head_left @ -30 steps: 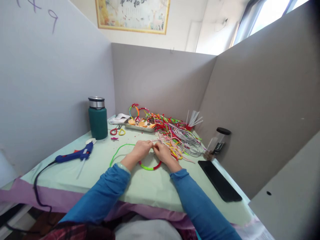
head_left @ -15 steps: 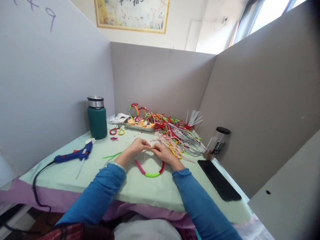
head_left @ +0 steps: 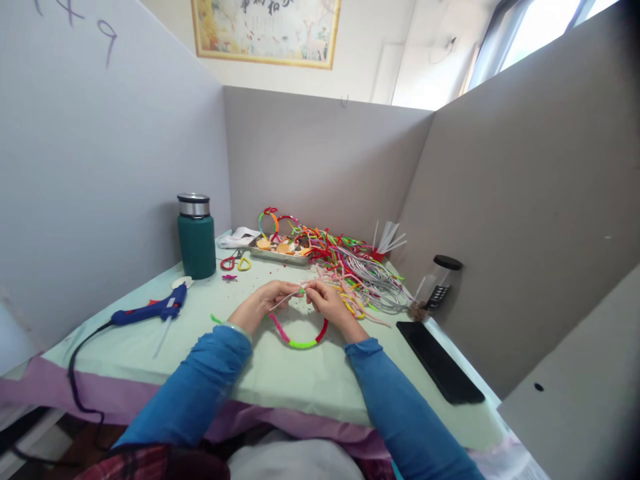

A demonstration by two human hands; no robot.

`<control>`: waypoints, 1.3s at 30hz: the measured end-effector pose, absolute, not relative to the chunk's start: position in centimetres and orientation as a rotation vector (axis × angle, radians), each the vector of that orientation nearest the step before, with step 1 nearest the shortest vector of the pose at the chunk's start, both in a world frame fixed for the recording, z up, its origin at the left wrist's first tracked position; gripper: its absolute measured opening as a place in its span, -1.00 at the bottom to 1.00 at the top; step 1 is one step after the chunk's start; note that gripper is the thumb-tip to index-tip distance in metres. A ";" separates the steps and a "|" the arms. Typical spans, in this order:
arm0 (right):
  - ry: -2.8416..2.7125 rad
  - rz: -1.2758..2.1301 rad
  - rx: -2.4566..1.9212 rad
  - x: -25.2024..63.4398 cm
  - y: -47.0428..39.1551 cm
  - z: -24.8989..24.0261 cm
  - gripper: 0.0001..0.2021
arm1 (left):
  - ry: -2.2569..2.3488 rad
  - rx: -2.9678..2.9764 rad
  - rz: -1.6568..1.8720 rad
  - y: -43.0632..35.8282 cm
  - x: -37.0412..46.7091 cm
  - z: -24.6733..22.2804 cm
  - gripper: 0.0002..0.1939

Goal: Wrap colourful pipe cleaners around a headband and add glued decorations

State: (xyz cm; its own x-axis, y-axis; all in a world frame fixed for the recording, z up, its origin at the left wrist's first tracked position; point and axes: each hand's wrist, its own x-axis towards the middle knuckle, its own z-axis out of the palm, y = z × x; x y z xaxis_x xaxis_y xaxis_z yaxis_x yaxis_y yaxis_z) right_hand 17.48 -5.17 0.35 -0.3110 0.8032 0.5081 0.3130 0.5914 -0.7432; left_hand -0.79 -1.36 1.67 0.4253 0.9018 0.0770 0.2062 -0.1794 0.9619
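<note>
A curved band (head_left: 303,345) wrapped in pink, lime green and red hangs below my hands in a wide loop. My left hand (head_left: 270,300) pinches a thin pale wire end of it near the top. Fingertips of my right hand (head_left: 323,299) are closed on a small green piece (head_left: 302,291) between the two hands, almost touching the left fingers. A bit of green pipe cleaner (head_left: 215,319) shows left of my left wrist; the rest is hidden by the arm.
A blue glue gun (head_left: 150,311) and green bottle (head_left: 196,240) stand at left. Behind are a metal tray (head_left: 280,255), red and yellow scissors (head_left: 244,264) and piled pipe cleaners (head_left: 370,267). A black phone (head_left: 440,363) and clear jar (head_left: 436,283) are at right.
The thin pale wire now shows at my left fingers. The green strand left of my wrist shows much shorter, and green has appeared between my fingertips. The loop has shifted slightly.
</note>
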 end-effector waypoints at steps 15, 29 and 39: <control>-1.793 0.794 -0.832 17.2 -4.5 -0.4 -0.77 | 0.900 1.359 0.773 -1.6 -0.3 1.6 -0.61; -1.642 0.845 -0.788 17.0 -4.6 -0.1 -0.79 | 0.900 1.512 0.984 -2.4 0.5 1.4 -0.50; -1.583 0.890 -0.770 16.7 -4.5 -0.2 -0.82 | 0.879 1.530 1.081 -3.7 1.0 2.4 -0.55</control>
State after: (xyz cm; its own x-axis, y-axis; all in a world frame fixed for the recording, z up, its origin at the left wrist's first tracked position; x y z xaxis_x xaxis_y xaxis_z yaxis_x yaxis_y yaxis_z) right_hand 16.67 -4.46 -0.19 -0.1795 0.8511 0.4933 0.0208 0.5046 -0.8631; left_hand 0.99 -3.69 2.40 0.3298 0.9230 0.1981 0.0057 -0.2118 0.9773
